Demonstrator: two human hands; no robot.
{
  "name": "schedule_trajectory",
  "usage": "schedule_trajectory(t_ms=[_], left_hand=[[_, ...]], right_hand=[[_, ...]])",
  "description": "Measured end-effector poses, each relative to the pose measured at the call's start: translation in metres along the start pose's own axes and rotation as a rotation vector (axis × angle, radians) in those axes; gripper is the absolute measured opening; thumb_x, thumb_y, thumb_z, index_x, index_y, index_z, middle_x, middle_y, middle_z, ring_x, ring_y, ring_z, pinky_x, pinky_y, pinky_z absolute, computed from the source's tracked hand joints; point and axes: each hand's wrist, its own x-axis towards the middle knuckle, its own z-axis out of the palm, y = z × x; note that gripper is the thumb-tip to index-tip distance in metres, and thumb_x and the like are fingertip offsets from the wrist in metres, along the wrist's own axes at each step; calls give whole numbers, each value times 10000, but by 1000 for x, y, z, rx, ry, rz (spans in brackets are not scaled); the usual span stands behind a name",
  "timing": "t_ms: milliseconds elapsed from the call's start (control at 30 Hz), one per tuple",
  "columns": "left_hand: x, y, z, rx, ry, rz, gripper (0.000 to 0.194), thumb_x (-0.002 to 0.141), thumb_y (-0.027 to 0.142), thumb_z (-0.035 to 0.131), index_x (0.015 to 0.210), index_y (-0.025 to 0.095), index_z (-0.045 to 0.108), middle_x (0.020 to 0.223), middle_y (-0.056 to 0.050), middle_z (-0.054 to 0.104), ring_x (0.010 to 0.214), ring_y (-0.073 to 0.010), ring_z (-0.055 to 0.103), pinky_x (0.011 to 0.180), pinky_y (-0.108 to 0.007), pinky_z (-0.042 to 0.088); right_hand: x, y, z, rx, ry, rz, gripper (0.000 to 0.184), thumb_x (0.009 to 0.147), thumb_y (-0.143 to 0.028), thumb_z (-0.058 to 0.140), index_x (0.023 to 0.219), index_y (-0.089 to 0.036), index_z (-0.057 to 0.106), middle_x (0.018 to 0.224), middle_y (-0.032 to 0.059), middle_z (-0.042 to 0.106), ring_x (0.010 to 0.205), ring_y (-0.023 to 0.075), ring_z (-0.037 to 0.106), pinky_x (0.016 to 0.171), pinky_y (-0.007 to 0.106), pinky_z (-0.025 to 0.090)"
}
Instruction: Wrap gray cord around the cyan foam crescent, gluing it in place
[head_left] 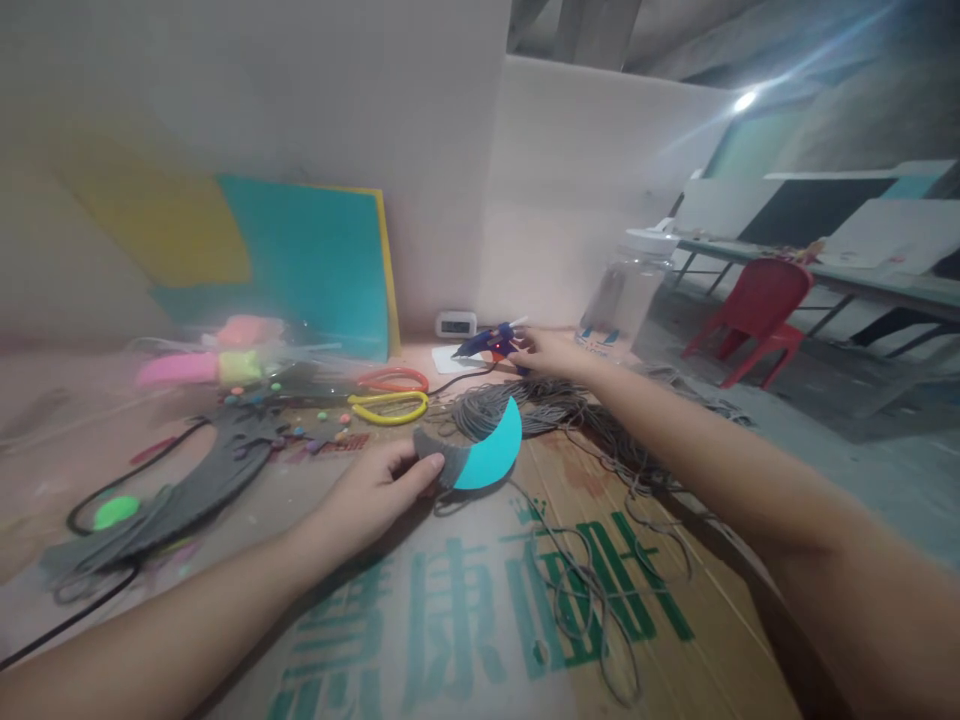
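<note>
My left hand (394,478) pinches a crescent cutout (493,455) by its left end. That end is covered with grey cord, while the right part shows bare turquoise. Farther back, my right hand (538,352) has its fingers closed around the back of a dark blue glue gun (487,342), which has a small red light. The gun's nozzle points left over a small white card (450,362). Beneath and behind the crescent lies a heap of grey cord (547,402); one loose strand (589,590) trails towards me over the printed cardboard (465,620).
Scissors (390,407) with red and yellow handles lie left of the cord. A larger grey-wrapped crescent (202,490), small coloured balls and bagged bright clay (180,370) are farther left. A digital clock (456,324) and plastic jar (619,290) stand behind. A red chair (757,310) is beyond.
</note>
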Motion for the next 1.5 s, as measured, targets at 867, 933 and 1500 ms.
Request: schedule_trajectory(t_ms=[867,933,1500], left_hand=[[-1,-8,2,-21,47,37,419,913,476,427,670,161,555,647,-12,583,617,-149,526,569,-242,379],[-1,-7,0,38,80,38,442,915,494,427,656,162,560,643,-10,590,606,-146,518,551,-242,359],[-1,-6,-3,156,176,42,474,943,494,398,600,181,489,568,23,510,559,-127,478,541,-251,338]], right_hand=[[-103,-58,-14,484,264,-125,198,878,-316,576,984,-178,669,1016,73,729,891,167,688,832,283,531],[-134,-61,-9,462,296,-198,173,885,-331,573,925,-190,665,917,53,720,825,170,678,807,308,544],[-175,-56,23,467,-30,-212,216,804,-378,669,943,-215,641,862,65,712,779,232,689,699,359,577]])
